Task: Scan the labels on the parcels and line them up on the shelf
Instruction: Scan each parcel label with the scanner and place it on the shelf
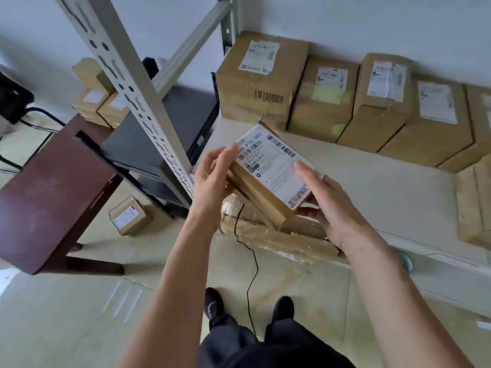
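A small flat cardboard parcel (268, 171) with a white barcode label facing up is held in both hands, above the front left corner of the white shelf board (377, 187). My left hand (215, 179) grips its left end, thumb on the label. My right hand (332, 205) holds its right end, thumb on top and fingers underneath. Along the back of the shelf stands a row of several labelled cardboard parcels (321, 96), side by side against the wall. No scanner is in view.
A torn flat cardboard piece (279, 237) lies below the held parcel, with a black cable (252, 261) running down past it. A grey slotted shelf post (140, 102) rises left. A dark wooden table (50, 192), a black cabinet (170, 134) and a small box (130, 216) on the floor stand left.
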